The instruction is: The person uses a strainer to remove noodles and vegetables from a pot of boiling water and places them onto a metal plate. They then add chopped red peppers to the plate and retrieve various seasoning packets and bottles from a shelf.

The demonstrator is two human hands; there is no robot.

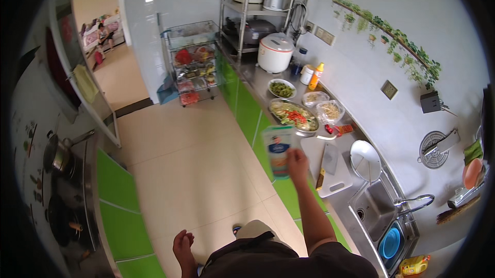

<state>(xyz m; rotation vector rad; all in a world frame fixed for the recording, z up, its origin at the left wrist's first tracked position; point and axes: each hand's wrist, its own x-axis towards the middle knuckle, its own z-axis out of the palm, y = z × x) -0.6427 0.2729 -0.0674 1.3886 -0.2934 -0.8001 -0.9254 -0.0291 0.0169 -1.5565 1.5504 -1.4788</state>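
Note:
My right hand [297, 164] grips the edge of a flat plastic packet [279, 154], whitish with green ends and a blue label that bears writing. The packet is held up in front of the counter's green cabinet doors and is slightly blurred. My left hand [183, 244] hangs low over the floor, its fingers loosely curled and nothing in them. Just right of the packet lies a white cutting board [335, 187] with a cleaver [328, 160] on it. An oval metal platter [288, 113] of sliced vegetables with chopped red pieces sits beyond the packet.
Along the counter stand a plate of green vegetables [281, 89], bagged food [330, 112], a rice cooker [276, 54] and a white bowl [365, 158] beside the sink [375, 202]. Opposite is a stove with a pot [60, 154] and a wok [60, 216]. Through the doorway a person [104, 34] sits.

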